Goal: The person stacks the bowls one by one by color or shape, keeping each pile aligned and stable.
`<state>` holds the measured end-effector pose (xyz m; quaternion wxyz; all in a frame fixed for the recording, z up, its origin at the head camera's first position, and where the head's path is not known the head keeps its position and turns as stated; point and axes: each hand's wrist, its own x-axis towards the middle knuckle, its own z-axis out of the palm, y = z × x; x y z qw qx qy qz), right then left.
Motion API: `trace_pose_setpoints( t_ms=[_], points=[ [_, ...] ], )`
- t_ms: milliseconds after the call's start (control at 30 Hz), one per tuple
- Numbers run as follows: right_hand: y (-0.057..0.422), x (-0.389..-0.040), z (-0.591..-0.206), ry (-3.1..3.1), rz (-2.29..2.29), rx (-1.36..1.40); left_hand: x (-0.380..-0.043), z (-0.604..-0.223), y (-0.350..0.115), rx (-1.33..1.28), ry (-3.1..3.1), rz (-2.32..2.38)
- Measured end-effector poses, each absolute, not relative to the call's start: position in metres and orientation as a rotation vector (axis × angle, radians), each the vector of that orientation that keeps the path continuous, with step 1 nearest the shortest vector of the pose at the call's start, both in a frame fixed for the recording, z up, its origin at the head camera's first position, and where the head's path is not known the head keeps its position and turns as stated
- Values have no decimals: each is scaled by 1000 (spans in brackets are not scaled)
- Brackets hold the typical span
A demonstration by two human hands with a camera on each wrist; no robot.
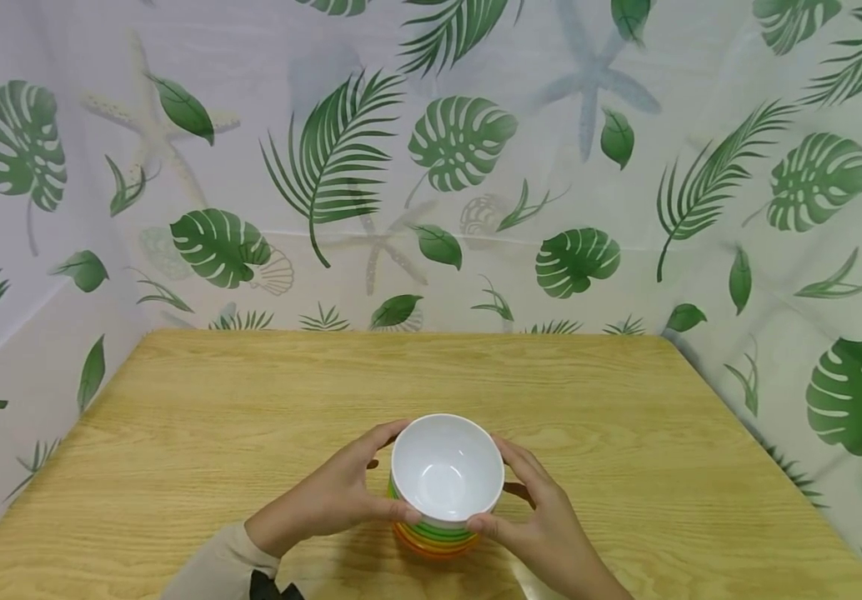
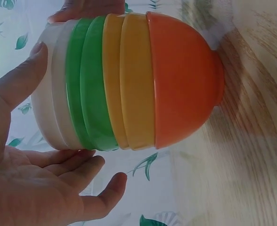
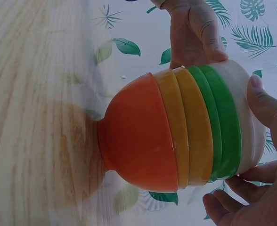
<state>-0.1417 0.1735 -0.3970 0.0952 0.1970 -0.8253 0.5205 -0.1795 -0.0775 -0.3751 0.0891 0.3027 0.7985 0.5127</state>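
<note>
A stack of nested bowls stands upright on the wooden table. At its bottom is an orange bowl (image 2: 185,80), its foot on the tabletop. Above come two yellow bowls (image 3: 195,127), two green bowls (image 2: 95,80) and white bowls at the top. The uppermost white bowl (image 1: 446,467) faces up and shows a bare white inside. My left hand (image 1: 337,493) grips its left side, thumb on the near wall, fingers toward the far side. From the right, my right hand (image 1: 551,521) holds it the same way. Lower fingers of both hands stand off the stack.
The wood-grain table (image 1: 266,392) spreads out around the stack. A pale curtain (image 1: 371,167) printed with green leaves surrounds its back and sides. A light sleeve (image 1: 224,562) with a black piece at the cuff covers my left forearm.
</note>
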Motion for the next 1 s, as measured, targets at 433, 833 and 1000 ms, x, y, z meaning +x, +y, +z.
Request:
trace_pose_setpoints(
  t_ms=[433,833,1000],
  points=[
    [172,-139,-398,-2444,1538,602,-174,-373,-79,877,2364,1500],
    [174,-138,-397,-2521,1664,575,-174,-371,-81,883,2336,1500],
    [181,-140,-392,-2441,1688,604,-179,-364,-85,856,2359,1673]
  ],
)
